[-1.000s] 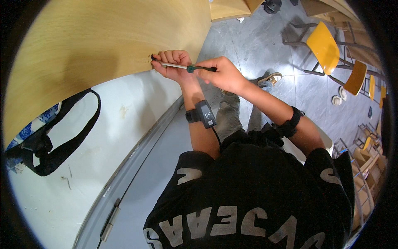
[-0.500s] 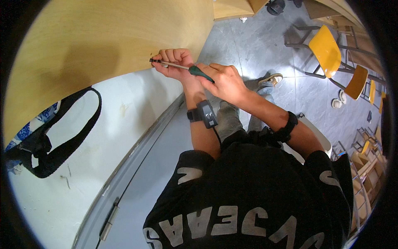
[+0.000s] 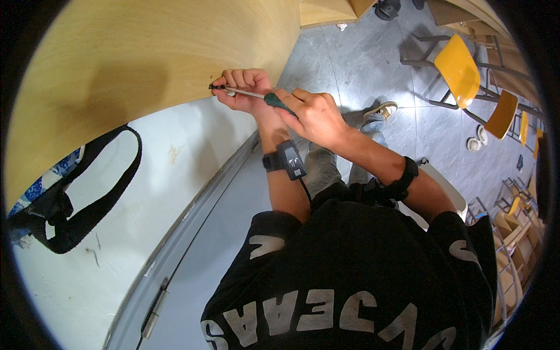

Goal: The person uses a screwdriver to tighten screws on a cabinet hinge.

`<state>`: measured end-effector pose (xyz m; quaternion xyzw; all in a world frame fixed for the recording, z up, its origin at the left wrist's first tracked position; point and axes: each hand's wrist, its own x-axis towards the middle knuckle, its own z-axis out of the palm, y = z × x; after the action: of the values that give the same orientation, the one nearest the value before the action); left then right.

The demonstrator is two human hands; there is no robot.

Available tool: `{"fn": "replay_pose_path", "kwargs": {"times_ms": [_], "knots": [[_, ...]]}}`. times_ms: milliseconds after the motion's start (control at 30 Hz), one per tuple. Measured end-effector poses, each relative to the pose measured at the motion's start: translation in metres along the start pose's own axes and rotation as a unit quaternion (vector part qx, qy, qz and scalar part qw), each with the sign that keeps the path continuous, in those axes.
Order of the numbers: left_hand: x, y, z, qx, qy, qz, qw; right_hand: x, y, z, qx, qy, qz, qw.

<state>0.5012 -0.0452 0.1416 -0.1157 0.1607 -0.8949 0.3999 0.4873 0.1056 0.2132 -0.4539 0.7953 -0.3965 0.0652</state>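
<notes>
We see the right hand [image 3: 315,116] closed around the green handle of a screwdriver [image 3: 256,95], fingers curled over the top of the grip and the thumb side turned toward the body. The left hand [image 3: 242,88] is closed too, its knuckles up, pinching the bare metal shaft close to the tip and steadying it. The screwdriver lies nearly level, running from the right hand leftward, with its tip pressed against the lower edge of a large wooden panel [image 3: 146,58]. Whether a screw sits under the tip we cannot tell; only a small dark spot shows there.

The wooden panel fills the upper left of the view, pale and smooth, and its lower edge meets a white wall surface [image 3: 146,192] just under the hands. On the left forearm sits a black wrist device [image 3: 290,158] with a cable trailing from it; the right wrist carries a black band [image 3: 403,179]. A black strap [image 3: 87,204] loops across the white wall surface well to the left of the hands. Beyond the hands lies a grey tiled floor [image 3: 361,64], with a yellow chair [image 3: 458,70] standing well apart at the upper right.
</notes>
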Motion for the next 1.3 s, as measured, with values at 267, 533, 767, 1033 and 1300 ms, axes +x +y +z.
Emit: {"fn": "replay_pose_path", "kwargs": {"times_ms": [267, 533, 767, 1033, 1300], "knots": [[0.001, -0.009, 0.006, -0.037, 0.026, 0.024, 0.999, 0.011, 0.005, -0.009, 0.080, -0.022, 0.029, 0.996], [0.005, -0.009, 0.011, -0.097, 0.003, 0.040, 0.995, 0.014, 0.008, -0.002, 0.248, -0.099, 0.159, 0.951], [0.005, -0.015, 0.010, -0.124, 0.013, 0.030, 0.992, 0.018, 0.015, -0.006, 0.456, -0.148, 0.334, 0.812], [0.005, -0.008, 0.008, -0.121, 0.019, 0.013, 0.992, 0.018, 0.016, -0.007, 0.652, -0.245, 0.494, 0.520], [0.004, -0.015, 0.004, -0.103, 0.009, 0.017, 0.995, 0.015, 0.021, -0.008, 0.698, -0.258, 0.478, 0.467]]}}
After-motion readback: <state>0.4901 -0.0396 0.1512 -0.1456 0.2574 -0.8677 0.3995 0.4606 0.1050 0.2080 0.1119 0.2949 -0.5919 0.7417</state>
